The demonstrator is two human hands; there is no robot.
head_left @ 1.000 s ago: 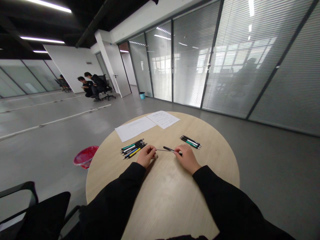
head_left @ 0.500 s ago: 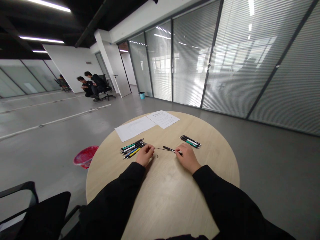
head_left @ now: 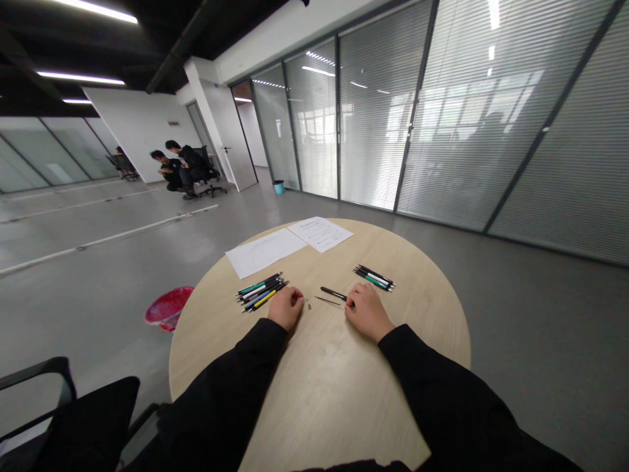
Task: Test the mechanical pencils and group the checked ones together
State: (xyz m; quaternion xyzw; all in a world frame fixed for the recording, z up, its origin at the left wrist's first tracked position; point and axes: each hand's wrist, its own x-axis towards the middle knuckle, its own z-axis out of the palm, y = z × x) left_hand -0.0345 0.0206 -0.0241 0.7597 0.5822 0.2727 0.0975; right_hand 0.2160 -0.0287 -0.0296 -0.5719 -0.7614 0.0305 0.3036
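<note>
The left grip (head_left: 285,308) lies loosely curled, holding nothing visible, just beside a row of pens (head_left: 262,292) on the round desk (head_left: 324,387). The right grip (head_left: 368,313) curls just beside a black pen barrel (head_left: 333,293) and a thin refill (head_left: 327,300); whether it holds anything cannot be told.

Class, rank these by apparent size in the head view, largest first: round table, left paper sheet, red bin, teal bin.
1. Round table
2. Left paper sheet and red bin: too alike to rank
3. Teal bin
</note>
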